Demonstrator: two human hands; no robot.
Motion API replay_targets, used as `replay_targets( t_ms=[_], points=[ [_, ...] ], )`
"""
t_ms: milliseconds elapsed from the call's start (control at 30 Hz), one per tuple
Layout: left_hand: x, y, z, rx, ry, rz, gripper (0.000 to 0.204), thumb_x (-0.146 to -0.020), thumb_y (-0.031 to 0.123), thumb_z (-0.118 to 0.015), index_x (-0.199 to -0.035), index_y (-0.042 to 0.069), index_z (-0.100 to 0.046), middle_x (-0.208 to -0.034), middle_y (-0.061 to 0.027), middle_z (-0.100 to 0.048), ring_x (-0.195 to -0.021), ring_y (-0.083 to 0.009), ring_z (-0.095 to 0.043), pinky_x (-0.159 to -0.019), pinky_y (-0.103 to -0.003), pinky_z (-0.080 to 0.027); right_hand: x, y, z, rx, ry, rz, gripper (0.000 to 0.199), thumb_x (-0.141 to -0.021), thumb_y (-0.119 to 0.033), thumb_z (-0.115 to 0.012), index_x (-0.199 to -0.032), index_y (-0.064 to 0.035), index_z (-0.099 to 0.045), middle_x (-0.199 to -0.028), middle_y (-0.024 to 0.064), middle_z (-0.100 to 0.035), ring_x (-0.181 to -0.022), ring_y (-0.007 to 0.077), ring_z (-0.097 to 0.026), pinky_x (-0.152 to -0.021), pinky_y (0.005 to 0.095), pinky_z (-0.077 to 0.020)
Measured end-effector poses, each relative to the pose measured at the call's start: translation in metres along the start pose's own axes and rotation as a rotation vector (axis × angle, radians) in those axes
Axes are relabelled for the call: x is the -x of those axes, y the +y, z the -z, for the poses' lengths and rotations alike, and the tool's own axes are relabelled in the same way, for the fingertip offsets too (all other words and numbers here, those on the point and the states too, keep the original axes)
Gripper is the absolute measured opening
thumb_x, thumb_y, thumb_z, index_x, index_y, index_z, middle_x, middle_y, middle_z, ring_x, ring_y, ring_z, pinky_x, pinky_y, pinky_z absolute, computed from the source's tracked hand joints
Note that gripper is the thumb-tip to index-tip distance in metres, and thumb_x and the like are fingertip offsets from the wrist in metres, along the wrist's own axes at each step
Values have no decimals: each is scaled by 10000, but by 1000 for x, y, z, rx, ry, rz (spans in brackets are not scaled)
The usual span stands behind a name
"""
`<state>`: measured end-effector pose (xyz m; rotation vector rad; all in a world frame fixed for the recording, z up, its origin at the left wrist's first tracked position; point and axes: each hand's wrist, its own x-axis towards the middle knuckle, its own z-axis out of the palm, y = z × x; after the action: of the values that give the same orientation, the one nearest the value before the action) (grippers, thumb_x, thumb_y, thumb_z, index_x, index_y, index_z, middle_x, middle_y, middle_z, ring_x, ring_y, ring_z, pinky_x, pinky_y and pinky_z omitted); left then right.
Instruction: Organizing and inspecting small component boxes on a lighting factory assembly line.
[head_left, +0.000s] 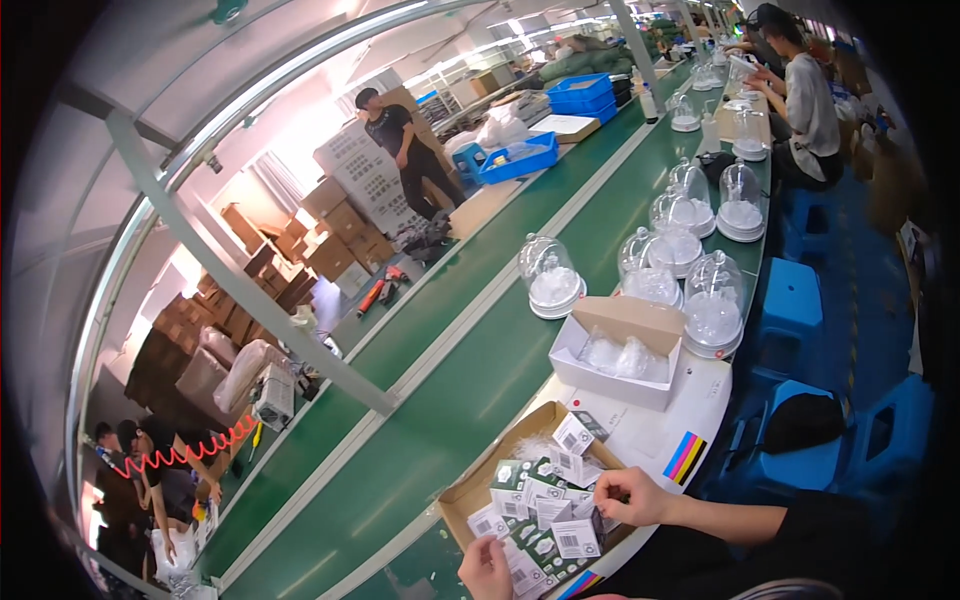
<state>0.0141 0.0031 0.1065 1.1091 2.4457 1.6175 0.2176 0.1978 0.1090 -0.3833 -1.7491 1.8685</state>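
Observation:
A shallow cardboard box (462,522) heaped with small white and green printed cards (545,512) lies in front of me. My right hand (632,498) is over the right side of the box, thumb and fingers pinched together close to the cards. Whatever sits in that pinch is too small to make out. At the near left edge of the box, my left hand (486,570) has its fingers curled beside a card, and what they grip is partly hidden.
Beyond it stands an open white box (612,378) with clear plastic-wrapped pieces. Several clear domes on white bases (715,305) line the green conveyor (440,400). Blue stools (790,300) stand on the right. A seated person (808,105) works farther along; another person (400,150) stands across the belt.

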Motion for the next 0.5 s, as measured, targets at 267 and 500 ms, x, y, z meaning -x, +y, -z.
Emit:
replay_targets(
  t_ms=[267,500],
  points=[
    [-8,-3,1,14,-137,132,160,-894,61,-602,-1017,-34,-639,-867,-110,-701,-794,-154,-677,-720,-252,-515,-1,-9,12,186,19,40,20,-817,-20,-583,-830,-25,-569,-749,15,-601,-653,59,-573,-588,212,-468],
    [-12,3,-7,-31,-126,130,128,-873,71,-658,-970,-13,-664,-790,-105,-705,-706,-139,-684,-652,-255,-525,-5,5,13,138,92,-14,75,-795,-51,-626,-775,-9,-566,-672,17,-603,-613,55,-574,-564,215,-467]
  ],
)
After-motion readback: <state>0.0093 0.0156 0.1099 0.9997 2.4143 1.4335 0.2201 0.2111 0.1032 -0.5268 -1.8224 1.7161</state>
